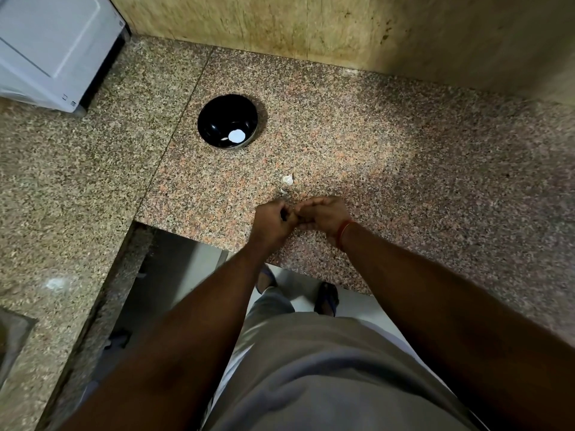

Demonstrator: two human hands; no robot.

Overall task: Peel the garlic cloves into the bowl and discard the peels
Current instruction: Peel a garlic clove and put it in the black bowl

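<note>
Both hands, left [273, 222] and right [323, 216], meet below the bowl [217, 115], fingers curled, apparently peeling a hidden clove; next, drop it in the bowl.

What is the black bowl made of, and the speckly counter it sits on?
The black bowl looks like glossy plastic or glazed ceramic: its inside shines with small highlights, but the look cannot settle which. The counter seems to be polished granite, going by its pink, grey and black speckles, slight sheen and straight seams between slabs.
</note>
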